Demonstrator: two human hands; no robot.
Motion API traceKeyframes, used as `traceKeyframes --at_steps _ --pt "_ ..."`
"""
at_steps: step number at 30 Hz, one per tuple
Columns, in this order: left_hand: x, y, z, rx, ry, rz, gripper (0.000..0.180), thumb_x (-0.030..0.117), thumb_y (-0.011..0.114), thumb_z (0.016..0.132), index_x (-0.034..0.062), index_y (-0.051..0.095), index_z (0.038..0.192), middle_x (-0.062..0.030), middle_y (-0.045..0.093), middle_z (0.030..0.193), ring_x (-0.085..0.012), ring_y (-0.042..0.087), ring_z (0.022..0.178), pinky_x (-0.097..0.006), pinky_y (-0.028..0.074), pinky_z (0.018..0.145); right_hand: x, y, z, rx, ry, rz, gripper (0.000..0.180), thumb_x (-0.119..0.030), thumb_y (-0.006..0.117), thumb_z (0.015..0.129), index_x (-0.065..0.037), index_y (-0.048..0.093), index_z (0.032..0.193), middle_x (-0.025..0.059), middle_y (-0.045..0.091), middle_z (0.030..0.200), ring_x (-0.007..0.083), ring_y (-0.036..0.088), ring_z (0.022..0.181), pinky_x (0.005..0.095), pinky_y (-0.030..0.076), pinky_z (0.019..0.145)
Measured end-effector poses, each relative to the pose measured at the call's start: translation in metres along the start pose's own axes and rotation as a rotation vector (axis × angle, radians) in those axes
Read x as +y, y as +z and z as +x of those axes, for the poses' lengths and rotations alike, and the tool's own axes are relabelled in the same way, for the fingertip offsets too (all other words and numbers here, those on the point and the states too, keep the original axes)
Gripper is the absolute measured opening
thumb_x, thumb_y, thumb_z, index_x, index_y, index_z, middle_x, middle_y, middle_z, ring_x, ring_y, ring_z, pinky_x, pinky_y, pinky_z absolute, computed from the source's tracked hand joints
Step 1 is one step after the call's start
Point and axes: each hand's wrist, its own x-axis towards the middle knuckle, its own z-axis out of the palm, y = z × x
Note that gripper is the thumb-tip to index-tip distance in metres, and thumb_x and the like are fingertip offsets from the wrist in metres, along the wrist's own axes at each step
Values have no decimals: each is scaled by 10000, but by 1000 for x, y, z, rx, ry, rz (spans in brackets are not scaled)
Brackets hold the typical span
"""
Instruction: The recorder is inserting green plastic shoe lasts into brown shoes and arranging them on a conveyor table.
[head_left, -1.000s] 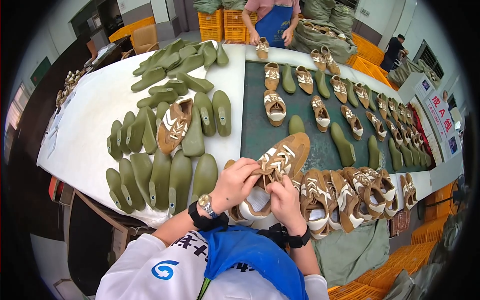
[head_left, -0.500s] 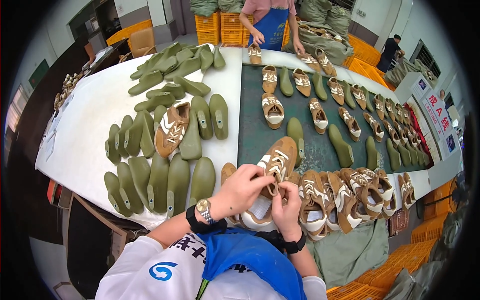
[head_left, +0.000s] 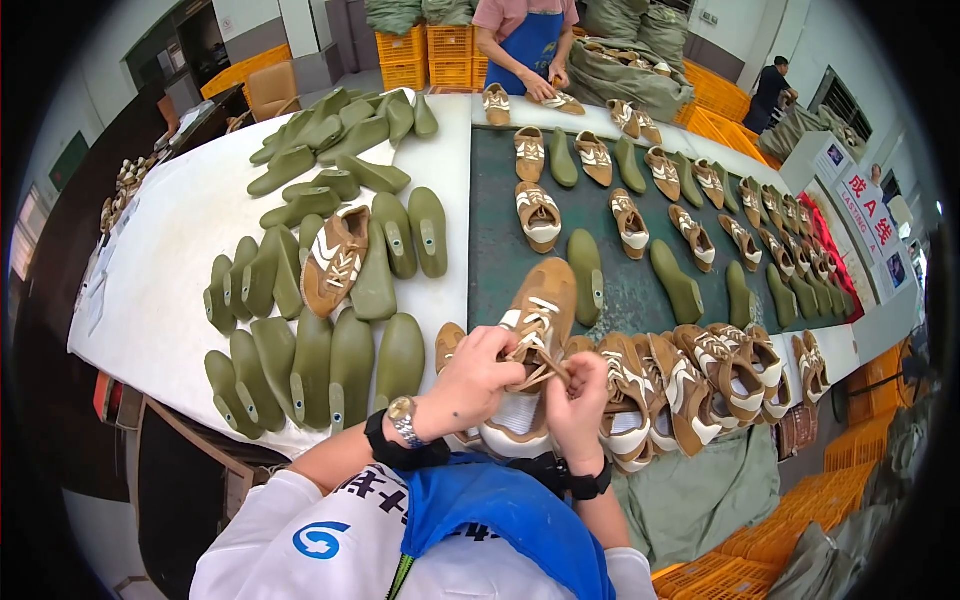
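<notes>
A brown suede sneaker (head_left: 549,292) with white laces and stripes points away from me at the near edge of the green mat. At its opening, the fingers of my left hand (head_left: 474,378) are closed on the upper near the laces. My right hand (head_left: 578,402) pinches a thin tan strip (head_left: 545,374) drawn out to the right; whether it is a lace or the tongue's edge I cannot tell. Below my hands shows the white heel of another sneaker (head_left: 517,440). More brown sneakers (head_left: 690,385) stand packed together right of my right hand.
Green shoe lasts (head_left: 313,365) crowd the white tabletop on the left, with one sneaker (head_left: 336,262) lying on them. Rows of sneakers and lasts cover the green mat (head_left: 500,285). Across the table a person in a blue apron (head_left: 528,50) handles a shoe. Orange crates (head_left: 800,520) stand lower right.
My hands have moved apart, and my right hand has drawn the tan strip to the right. The co-worker's hands have come together over one shoe. The whole view has shifted slightly.
</notes>
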Motion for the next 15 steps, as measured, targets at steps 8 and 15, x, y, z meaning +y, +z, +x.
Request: traceKeyframes --at_steps 8,15 --pt "-6 -7 -18 -146 -84 -267 270 -11 566 738 83 598 989 -129 472 1047 -308 450 1036 -388 382 896 14 -24 4 -109 183 29 479 90 560 765 -52 403 1195 60 543 847 109 558 733 217 460 631" --pt "-36 -20 -46 -186 -126 -75 420 97 632 766 40 530 1169 -167 490 1187 -338 461 1128 -397 382 967 25 -145 39 -97 172 -438 466 74 581 763 -69 493 1197 61 583 881 140 589 775 254 500 707"
